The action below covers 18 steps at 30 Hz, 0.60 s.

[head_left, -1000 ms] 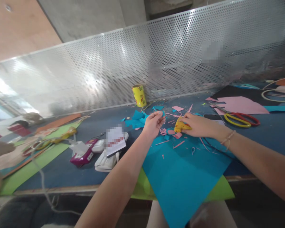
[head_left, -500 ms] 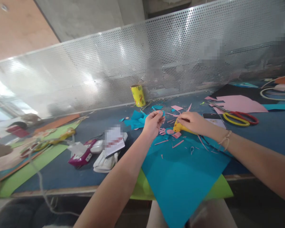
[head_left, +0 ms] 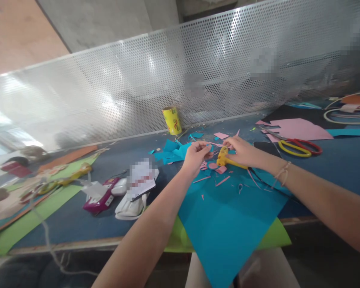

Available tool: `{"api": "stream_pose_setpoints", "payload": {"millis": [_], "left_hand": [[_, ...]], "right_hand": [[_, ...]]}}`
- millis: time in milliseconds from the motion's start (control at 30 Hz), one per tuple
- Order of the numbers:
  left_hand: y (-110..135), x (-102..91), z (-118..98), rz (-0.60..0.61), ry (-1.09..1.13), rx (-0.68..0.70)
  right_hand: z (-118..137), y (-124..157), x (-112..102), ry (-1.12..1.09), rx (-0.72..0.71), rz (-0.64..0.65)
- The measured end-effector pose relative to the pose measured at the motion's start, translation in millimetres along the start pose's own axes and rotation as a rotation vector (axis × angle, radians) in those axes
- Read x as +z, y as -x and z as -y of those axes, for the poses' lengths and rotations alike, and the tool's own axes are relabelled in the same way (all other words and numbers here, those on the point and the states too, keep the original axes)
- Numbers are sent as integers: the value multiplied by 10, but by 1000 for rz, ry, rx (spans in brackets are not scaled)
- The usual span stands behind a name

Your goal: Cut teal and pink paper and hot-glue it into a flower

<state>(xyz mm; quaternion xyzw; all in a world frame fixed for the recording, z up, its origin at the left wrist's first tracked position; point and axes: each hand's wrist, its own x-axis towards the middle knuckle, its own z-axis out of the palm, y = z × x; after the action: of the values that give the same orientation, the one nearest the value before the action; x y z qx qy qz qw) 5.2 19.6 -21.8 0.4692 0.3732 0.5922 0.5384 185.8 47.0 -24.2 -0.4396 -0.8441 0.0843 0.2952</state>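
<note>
My left hand (head_left: 197, 157) is closed in a pinch on a small blue piece (head_left: 210, 148) of craft sheet, mostly hidden by the fingers. My right hand (head_left: 239, 150) is just to its right, fingertips together; what they hold, if anything, is too small to make out. Under and beside the right palm is a yellow glue gun (head_left: 221, 157), its black cord running off to the right. Below the hands a large blue sheet (head_left: 228, 218) hangs over the table edge, with pink scraps (head_left: 223, 181) and a round pink piece (head_left: 212, 165) near the gun.
Red-and-yellow-handled scissors (head_left: 300, 148) lie at right beside a pink sheet (head_left: 303, 129). A yellow roll (head_left: 172, 121) stands by the perforated metal screen (head_left: 132, 92). Left are a purple power strip (head_left: 97, 202), a white charger (head_left: 129, 208) and green sheet (head_left: 45, 218).
My right hand has shifted slightly away from me, uncovering more of the glue gun. My left hand has moved a little to the right, still pinching the blue piece.
</note>
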Motion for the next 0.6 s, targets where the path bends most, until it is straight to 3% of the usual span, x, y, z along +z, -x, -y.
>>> {"api": "stream_pose_setpoints", "payload": {"millis": [200, 600], "left_hand": [[-4, -23, -18, -33, -12, 3], [-35, -45, 26, -33, -58, 10]], "right_hand": [[-102, 45, -67, 188, 119, 231], [-146, 16, -73, 309, 96, 156]]}}
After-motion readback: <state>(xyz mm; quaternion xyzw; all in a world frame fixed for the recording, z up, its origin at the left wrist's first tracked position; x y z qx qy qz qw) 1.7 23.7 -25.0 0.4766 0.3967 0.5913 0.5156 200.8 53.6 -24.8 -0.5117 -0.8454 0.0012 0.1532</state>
